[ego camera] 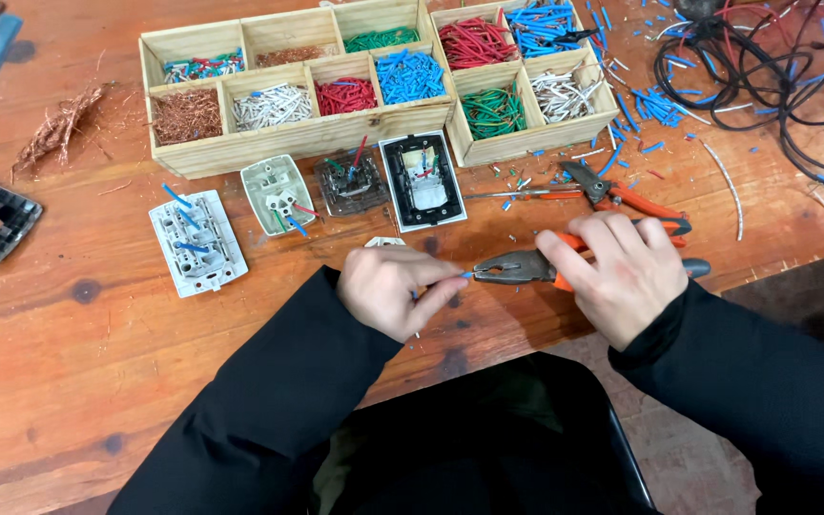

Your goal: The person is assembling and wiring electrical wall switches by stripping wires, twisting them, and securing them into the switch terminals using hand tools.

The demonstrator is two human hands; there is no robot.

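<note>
My right hand (622,272) grips orange-handled pliers (517,268) whose dark jaws point left. My left hand (398,286) pinches a short blue wire piece (466,275) right at the tips of those jaws, above the front part of the wooden table (69,381). Both sleeves are black. A small white part (385,242) lies partly hidden just behind my left hand.
Two wooden compartment trays (307,138) (526,143) at the back hold sorted wire pieces and copper strands. Several opened switch and socket bodies (197,241) (422,179) lie before them. Orange-handled cutters (612,194) rest behind my right hand. Black cables (765,67) tangle at the back right.
</note>
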